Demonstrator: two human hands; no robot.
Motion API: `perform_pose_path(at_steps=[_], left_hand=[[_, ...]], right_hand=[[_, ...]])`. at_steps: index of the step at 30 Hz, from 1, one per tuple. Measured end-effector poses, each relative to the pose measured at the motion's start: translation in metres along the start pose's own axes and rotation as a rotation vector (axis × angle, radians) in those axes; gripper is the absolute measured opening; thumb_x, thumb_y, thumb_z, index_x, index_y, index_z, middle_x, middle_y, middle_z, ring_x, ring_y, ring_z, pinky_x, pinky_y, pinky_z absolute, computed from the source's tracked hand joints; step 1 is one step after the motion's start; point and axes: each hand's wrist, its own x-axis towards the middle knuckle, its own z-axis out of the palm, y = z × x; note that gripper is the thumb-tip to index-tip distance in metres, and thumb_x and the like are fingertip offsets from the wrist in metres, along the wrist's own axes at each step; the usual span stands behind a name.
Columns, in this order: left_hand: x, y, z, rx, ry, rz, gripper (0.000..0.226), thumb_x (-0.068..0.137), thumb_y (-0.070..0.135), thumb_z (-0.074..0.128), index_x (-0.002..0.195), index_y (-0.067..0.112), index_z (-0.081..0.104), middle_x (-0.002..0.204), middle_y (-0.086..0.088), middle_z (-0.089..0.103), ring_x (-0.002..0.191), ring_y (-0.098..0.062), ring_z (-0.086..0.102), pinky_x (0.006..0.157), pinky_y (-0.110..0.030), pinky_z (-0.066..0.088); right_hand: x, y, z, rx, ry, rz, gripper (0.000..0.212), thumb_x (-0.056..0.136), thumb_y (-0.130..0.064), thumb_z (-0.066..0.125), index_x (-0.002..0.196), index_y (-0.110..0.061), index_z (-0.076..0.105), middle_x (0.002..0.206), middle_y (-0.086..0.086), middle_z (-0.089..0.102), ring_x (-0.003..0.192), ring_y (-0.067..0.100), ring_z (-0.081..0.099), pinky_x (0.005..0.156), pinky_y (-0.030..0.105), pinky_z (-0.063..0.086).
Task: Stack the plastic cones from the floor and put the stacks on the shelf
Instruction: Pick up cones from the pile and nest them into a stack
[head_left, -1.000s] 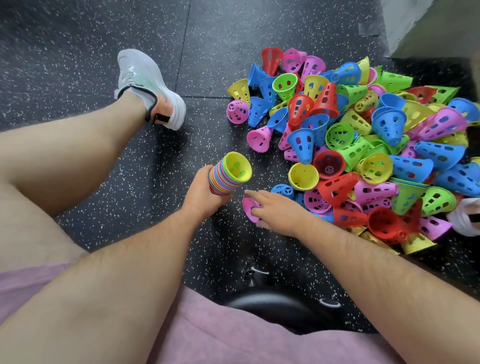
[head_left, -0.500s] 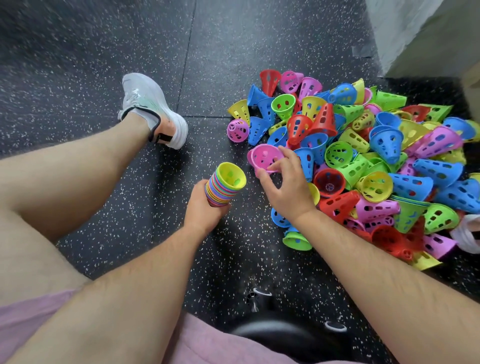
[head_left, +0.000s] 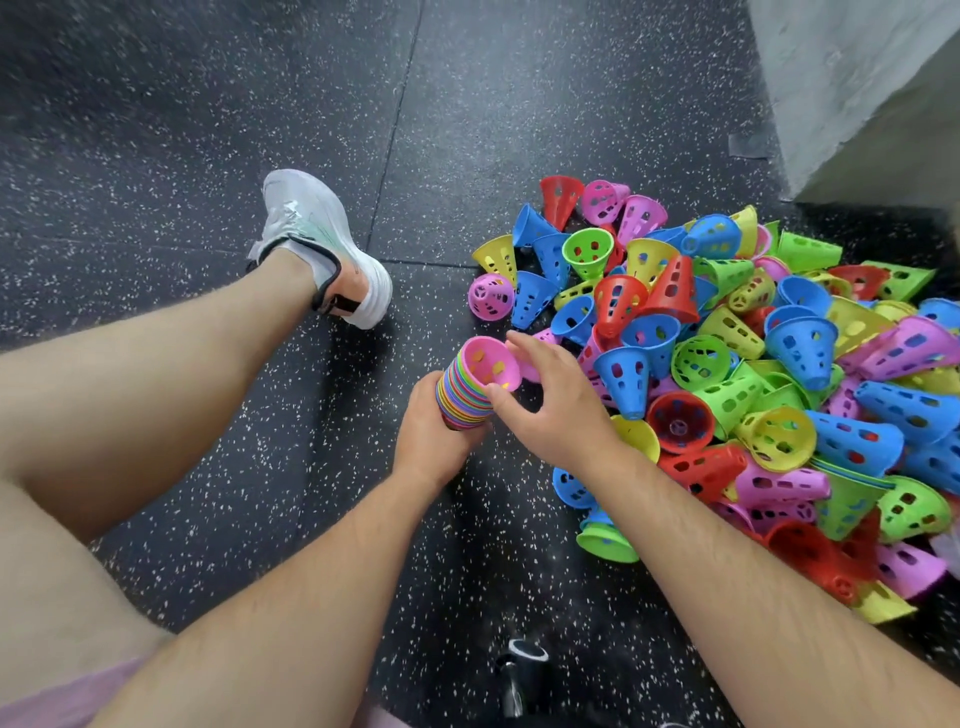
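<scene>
Down near the dark speckled floor (head_left: 156, 130), the left hand (head_left: 434, 441) grips a stack (head_left: 460, 408) of nested cones by its lower part, fingers wrapped round it, and holds it tilted with the open end up and to the right. A pink cone (head_left: 491, 364) sits in the top of the stack. The right hand (head_left: 558, 410) holds this cone at its rim, thumb on the near edge and forefinger curled over the far edge. Just beyond the right hand, a loose pile of cones (head_left: 727, 338) in red, blue, green, yellow and pink lies on the floor, spreading to the right edge of the view. A grey block (head_left: 857, 78) stands behind the pile. A bare leg stretches out at left, ending in a pale shoe (head_left: 317, 239).
</scene>
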Motion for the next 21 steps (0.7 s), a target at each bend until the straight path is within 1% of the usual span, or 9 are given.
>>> perform_pose_path(at_steps=[2,5,9,11,13,15,17,19,21], left_hand=[[0.012,0.001,0.0,0.008,0.021,-0.005,0.065,0.064,0.032,0.091,0.118,0.032,0.056,0.113,0.006,0.066,0.097,-0.014,0.069,0.089,-0.043,0.057],[0.026,0.004,0.0,0.01,0.032,0.005,0.064,0.065,0.026,0.092,0.115,0.033,0.053,0.114,0.004,0.065,0.1,-0.018,0.066,0.09,-0.043,0.055],[0.032,-0.001,-0.002,0.002,0.038,0.021,0.06,0.068,0.024,0.09,0.111,0.039,0.051,0.112,0.006,0.064,0.097,-0.015,0.065,0.086,-0.038,0.054],[0.03,-0.002,0.0,0.003,0.034,0.052,0.058,0.069,0.023,0.088,0.103,0.049,0.049,0.11,0.008,0.064,0.095,-0.013,0.065,0.084,-0.036,0.054],[0.029,-0.002,0.003,0.007,0.026,0.075,0.056,0.071,0.021,0.088,0.097,0.051,0.049,0.109,0.009,0.062,0.096,-0.012,0.064,0.081,-0.032,0.052],[0.027,-0.002,0.004,0.012,0.011,0.088,0.054,0.073,0.02,0.087,0.101,0.047,0.051,0.11,0.01,0.061,0.097,-0.012,0.062,0.08,-0.03,0.049],[0.027,-0.004,0.004,0.02,0.007,0.098,0.053,0.072,0.02,0.087,0.106,0.042,0.053,0.112,0.009,0.061,0.098,-0.013,0.062,0.082,-0.032,0.05],[0.028,-0.005,0.004,0.006,0.014,0.088,0.058,0.07,0.016,0.087,0.105,0.046,0.052,0.112,0.01,0.062,0.098,-0.011,0.063,0.08,-0.027,0.049],[0.028,-0.006,0.002,-0.012,0.031,0.06,0.062,0.069,0.013,0.088,0.102,0.05,0.051,0.111,0.011,0.063,0.096,-0.008,0.064,0.078,-0.024,0.048]], right_hand=[[0.017,0.002,-0.006,-0.008,0.039,0.009,0.058,0.093,-0.051,0.054,0.143,-0.022,0.049,0.138,-0.003,0.056,0.133,0.013,0.045,0.112,0.031,0.035],[0.047,0.015,-0.009,-0.165,0.052,0.043,0.047,0.098,-0.026,0.052,0.143,-0.011,0.051,0.138,0.007,0.055,0.131,0.025,0.046,0.111,0.033,0.032],[0.075,0.036,-0.003,-0.781,-0.269,-0.014,0.06,0.094,-0.028,0.057,0.15,-0.025,0.036,0.155,0.012,0.031,0.134,0.035,0.035,0.101,0.043,0.043],[0.078,0.046,0.003,-0.972,-0.391,-0.096,0.074,0.091,-0.022,0.061,0.155,-0.026,0.024,0.163,0.01,0.016,0.136,0.035,0.033,0.098,0.041,0.045],[0.078,0.048,0.006,-1.053,-0.417,-0.168,0.08,0.094,-0.014,0.057,0.158,-0.02,0.011,0.166,0.008,0.009,0.136,0.034,0.034,0.098,0.039,0.044],[0.076,0.04,0.007,-1.026,-0.404,-0.143,0.07,0.099,-0.006,0.046,0.158,-0.012,0.008,0.163,0.011,0.016,0.133,0.036,0.038,0.096,0.04,0.041],[0.076,0.038,0.011,-1.029,-0.393,-0.165,0.058,0.102,-0.003,0.039,0.155,-0.005,0.017,0.149,0.016,0.033,0.126,0.037,0.043,0.091,0.04,0.041],[0.078,0.043,0.015,-1.009,-0.338,-0.224,0.05,0.098,-0.003,0.045,0.146,-0.004,0.033,0.129,0.014,0.048,0.112,0.033,0.05,0.081,0.038,0.043],[0.081,0.053,0.019,-0.984,-0.325,-0.232,0.048,0.089,-0.007,0.062,0.135,-0.004,0.048,0.111,0.009,0.056,0.095,0.028,0.055,0.072,0.035,0.048]])
